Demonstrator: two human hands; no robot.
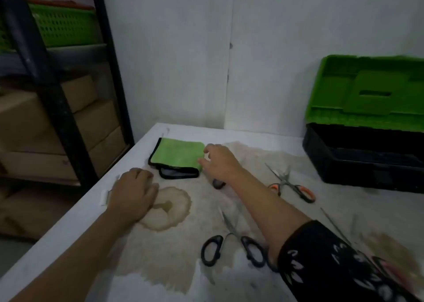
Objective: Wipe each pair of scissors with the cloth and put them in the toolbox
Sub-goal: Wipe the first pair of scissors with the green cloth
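Stained white tabletop, left grip flat on it, right grip at the right edge of a folded green cloth, black-handled scissors, orange-handled scissors, open toolbox far right.

Dim, flat light falls on bare white walls that meet in a corner behind a white desk blotched with brown stains. At left, a black metal shelving rack holds a green perforated plastic basket above stacked brown cardboard boxes.
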